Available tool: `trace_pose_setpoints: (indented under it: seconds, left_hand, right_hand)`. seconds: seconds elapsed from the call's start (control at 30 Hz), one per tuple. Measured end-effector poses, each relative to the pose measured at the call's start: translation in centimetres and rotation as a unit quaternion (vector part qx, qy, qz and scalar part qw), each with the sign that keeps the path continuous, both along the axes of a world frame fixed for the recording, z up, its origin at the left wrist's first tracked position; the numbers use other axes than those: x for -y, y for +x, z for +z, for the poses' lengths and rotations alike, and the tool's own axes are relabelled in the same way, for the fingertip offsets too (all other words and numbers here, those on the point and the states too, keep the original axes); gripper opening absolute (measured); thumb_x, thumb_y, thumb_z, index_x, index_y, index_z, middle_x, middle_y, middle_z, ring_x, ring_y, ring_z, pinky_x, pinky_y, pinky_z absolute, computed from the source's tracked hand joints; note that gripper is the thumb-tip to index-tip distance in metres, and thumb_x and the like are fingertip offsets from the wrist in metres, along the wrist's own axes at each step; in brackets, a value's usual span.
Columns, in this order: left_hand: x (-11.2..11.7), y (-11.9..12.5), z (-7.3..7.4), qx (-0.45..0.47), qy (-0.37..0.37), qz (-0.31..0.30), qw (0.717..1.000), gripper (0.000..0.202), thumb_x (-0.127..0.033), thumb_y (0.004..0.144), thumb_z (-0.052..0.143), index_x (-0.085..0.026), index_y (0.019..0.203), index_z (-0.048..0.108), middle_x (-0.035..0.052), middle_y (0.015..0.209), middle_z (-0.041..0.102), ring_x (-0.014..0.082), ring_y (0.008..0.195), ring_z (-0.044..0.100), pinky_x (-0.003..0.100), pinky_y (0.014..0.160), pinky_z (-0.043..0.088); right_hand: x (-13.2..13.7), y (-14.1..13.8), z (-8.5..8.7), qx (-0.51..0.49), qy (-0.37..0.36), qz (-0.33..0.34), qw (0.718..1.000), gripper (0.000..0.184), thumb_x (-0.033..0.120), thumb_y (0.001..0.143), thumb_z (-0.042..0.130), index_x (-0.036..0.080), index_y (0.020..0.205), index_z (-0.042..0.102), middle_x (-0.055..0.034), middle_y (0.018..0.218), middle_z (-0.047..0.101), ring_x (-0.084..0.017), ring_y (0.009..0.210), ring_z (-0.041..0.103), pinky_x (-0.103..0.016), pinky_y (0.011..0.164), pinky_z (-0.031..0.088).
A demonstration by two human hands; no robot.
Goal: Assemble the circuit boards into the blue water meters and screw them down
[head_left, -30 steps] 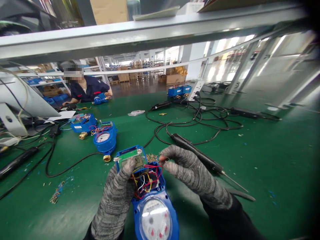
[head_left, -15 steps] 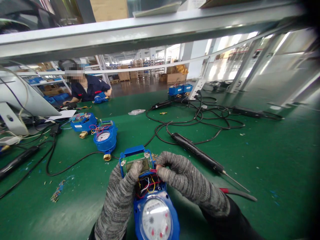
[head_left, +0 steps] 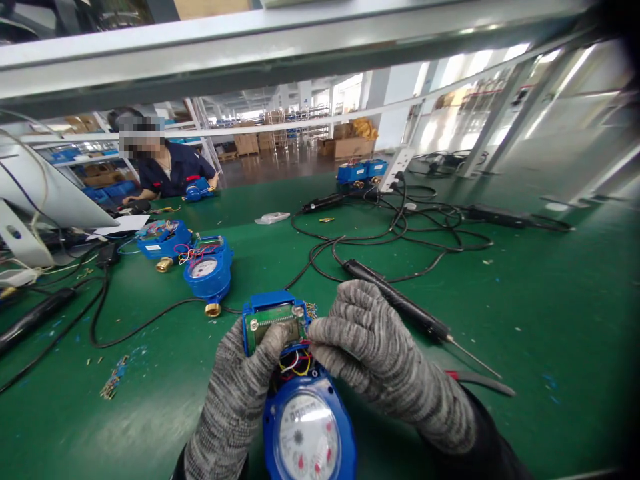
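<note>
A blue water meter (head_left: 310, 427) with a round white dial lies in front of me, its upper casing uncovered. My left hand (head_left: 265, 360), in a grey knit glove, grips the meter's circuit board with a display (head_left: 275, 317), thumb across the display. Yellow, white and red wires (head_left: 295, 363) run between board and meter body. At the board's right edge, my gloved right hand (head_left: 363, 330) is closed with thumb and forefinger pinched together. What lies between those fingertips is hidden. Small screws (head_left: 312, 310) show just behind the board.
Two opened blue meters (head_left: 207, 277) stand at left, and more blue meters (head_left: 361, 172) farther back. A black electric screwdriver (head_left: 397, 300), red-handled tool (head_left: 480, 382) and tangled cables lie right. A co-worker (head_left: 170, 167) sits across the green table (head_left: 150, 413). A metal shelf beam (head_left: 300, 47) crosses above.
My right hand has turned, with its other fingers lifted and spread over the pinch. The red wires seen at its fingertips are now mostly covered. My left thumb still lies on the display.
</note>
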State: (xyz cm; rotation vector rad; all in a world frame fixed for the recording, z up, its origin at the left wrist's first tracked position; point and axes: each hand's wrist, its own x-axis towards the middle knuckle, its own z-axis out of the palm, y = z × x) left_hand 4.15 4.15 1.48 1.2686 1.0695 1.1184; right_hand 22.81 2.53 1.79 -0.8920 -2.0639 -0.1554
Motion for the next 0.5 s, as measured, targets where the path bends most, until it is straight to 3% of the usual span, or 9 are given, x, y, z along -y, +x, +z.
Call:
trace_pose_setpoints:
  seconds: [0.13,0.3,0.5]
  left_hand:
    - [0.13,0.27,0.31,0.008,-0.010,0.001,1.000,0.031,-0.040,0.076,0.071,-0.016,0.095,0.068,0.0068,0.101,0.074,0.0229,0.090,0.069,0.033,0.085,0.055]
    - [0.25,0.57,0.67,-0.021,0.003,0.055,0.998,0.031,-0.039,0.072,0.075,-0.018,0.093,0.069,0.0050,0.097,0.075,0.0217,0.089,0.069,0.031,0.083,0.054]
    - [0.03,0.14,0.29,-0.012,-0.003,0.027,1.000,0.032,-0.040,0.074,0.072,-0.016,0.095,0.070,0.0079,0.099,0.074,0.0237,0.090,0.069,0.034,0.086,0.053]
  right_hand:
    - [-0.17,-0.10,-0.26,0.060,0.034,-0.029,0.997,0.008,0.021,0.087,0.055,0.019,0.087,0.063,-0.0035,0.074,0.063,-0.020,0.075,0.053,-0.051,0.089,0.038]
    - [-0.19,-0.52,-0.15,0.084,0.046,-0.043,0.994,0.011,0.019,0.086,0.053,0.020,0.089,0.063,-0.0029,0.070,0.062,-0.020,0.072,0.051,-0.051,0.088,0.038]
    - [-0.21,-0.33,0.16,0.125,0.066,-0.022,0.990,0.011,0.015,0.084,0.055,0.021,0.085,0.064,-0.0018,0.068,0.061,-0.018,0.069,0.049,-0.051,0.086,0.039]
